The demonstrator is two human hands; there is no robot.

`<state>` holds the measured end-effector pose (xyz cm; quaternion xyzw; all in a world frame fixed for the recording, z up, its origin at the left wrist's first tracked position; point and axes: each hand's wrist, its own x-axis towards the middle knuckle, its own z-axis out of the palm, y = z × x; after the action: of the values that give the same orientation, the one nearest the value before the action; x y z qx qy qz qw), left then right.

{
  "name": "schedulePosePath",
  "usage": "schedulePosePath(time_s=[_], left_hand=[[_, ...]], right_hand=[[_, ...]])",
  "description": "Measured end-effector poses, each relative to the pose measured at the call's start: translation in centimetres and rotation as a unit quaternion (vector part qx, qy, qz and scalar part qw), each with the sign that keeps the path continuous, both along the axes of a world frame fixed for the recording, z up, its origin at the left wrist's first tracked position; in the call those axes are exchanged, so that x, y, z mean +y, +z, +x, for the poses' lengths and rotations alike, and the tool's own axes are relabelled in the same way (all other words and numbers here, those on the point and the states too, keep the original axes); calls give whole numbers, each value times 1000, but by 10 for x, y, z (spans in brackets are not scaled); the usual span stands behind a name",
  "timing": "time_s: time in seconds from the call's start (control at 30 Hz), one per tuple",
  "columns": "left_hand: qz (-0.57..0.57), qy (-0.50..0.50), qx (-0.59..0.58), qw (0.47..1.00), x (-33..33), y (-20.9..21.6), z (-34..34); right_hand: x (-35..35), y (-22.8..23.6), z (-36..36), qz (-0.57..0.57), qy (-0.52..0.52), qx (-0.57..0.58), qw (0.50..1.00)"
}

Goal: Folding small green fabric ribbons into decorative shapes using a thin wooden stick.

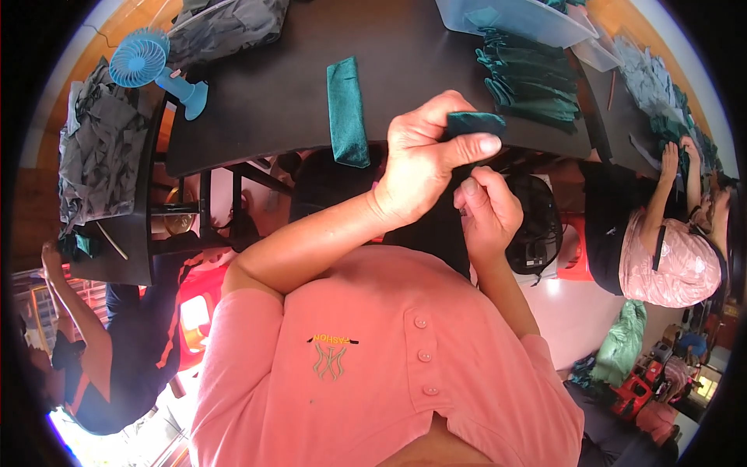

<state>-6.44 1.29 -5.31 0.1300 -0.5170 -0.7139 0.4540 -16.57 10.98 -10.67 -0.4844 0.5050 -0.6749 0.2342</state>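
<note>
My left hand [424, 159] is closed around a dark green velvet strip [476, 123], with the thumb pressed along its near side. The strip's end shows beyond the thumb; the rest lies hidden in the palm. Just below it, my right hand [492, 210] is curled with thumb and fingertips pinched together, and whatever sits between them is too small or hidden to make out. A flat, narrow green velvet piece [347, 117] lies lengthwise on the black table [264, 93], its near end at the front edge, to the left of my hands.
Folded green velvet pieces [529, 74] are stacked at the right, beside a clear plastic bin [521, 19]. At the left stands a blue fan [140, 58] near heaps of grey cloth [101, 148]. Co-workers [669, 241] sit on both sides. A black mesh bag [537, 226] hangs below the table.
</note>
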Motion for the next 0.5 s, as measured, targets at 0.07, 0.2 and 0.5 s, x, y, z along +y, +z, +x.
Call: schedulePosePath(time_s=[0.07, 0.2, 0.5], left_hand=[[-19, 45, 35, 998, -4, 0, 1], [31, 69, 12, 997, -4, 2, 11], [28, 89, 40, 995, -6, -8, 14]], right_hand=[[-1, 3, -1, 21, -24, -6, 999], [-1, -1, -2, 10, -30, -15, 999], [5, -1, -4, -22, -25, -49, 998]])
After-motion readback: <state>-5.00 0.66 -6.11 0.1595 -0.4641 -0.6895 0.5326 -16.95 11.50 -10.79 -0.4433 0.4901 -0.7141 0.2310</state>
